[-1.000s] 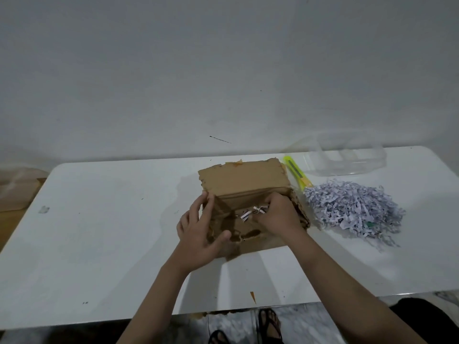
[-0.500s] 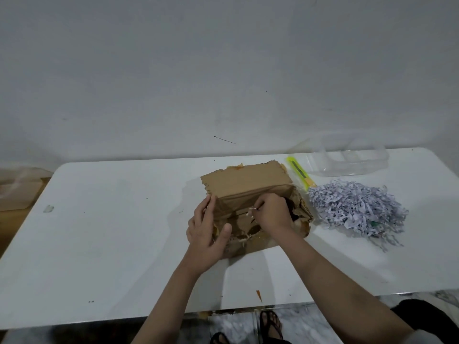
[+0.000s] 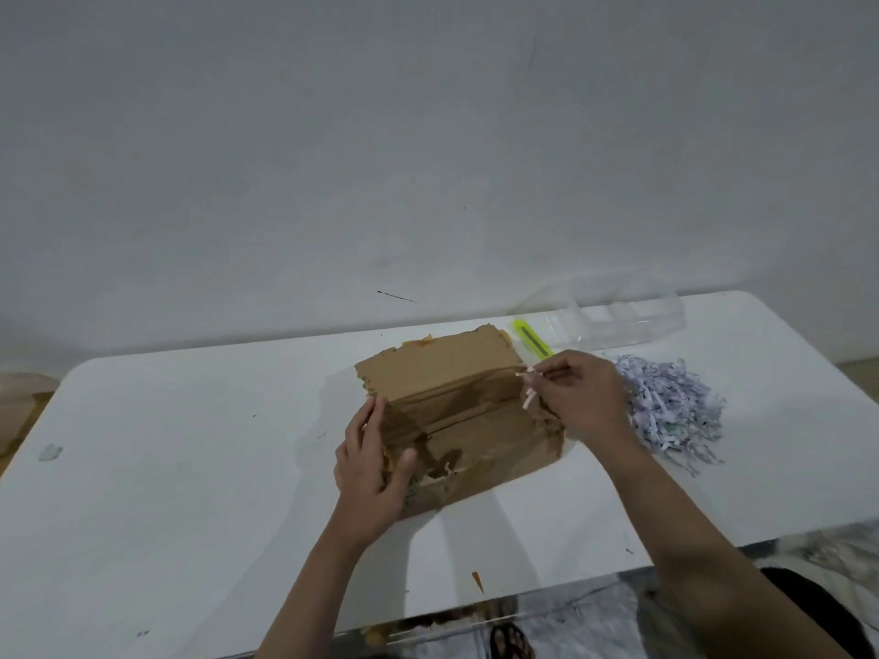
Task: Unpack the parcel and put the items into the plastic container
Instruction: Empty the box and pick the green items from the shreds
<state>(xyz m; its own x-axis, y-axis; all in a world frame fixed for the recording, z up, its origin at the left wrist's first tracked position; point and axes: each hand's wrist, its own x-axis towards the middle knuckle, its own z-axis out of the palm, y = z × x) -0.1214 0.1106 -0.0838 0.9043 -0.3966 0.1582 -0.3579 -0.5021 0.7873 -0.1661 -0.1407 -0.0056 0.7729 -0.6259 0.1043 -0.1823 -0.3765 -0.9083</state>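
Observation:
A brown cardboard parcel (image 3: 452, 406) lies in the middle of the white table (image 3: 190, 468), its flaps folded and torn. My left hand (image 3: 368, 468) grips the parcel's near left corner, thumb on top. My right hand (image 3: 578, 397) hovers over the parcel's right end, fingers pinched on a few strips of shredded paper (image 3: 529, 390). A clear plastic container (image 3: 618, 321) sits at the far right of the table, by the wall. What is inside the parcel is hidden.
A pile of shredded paper (image 3: 670, 411) lies to the right of the parcel. A yellow-green utility knife (image 3: 532, 342) rests between parcel and container. A small orange scrap (image 3: 477, 580) sits near the table's front edge. Sandalled feet show below.
My right hand has come out of the parcel's opening and moved right and up, carrying a few paper strips. My left hand stays on the parcel's left corner.

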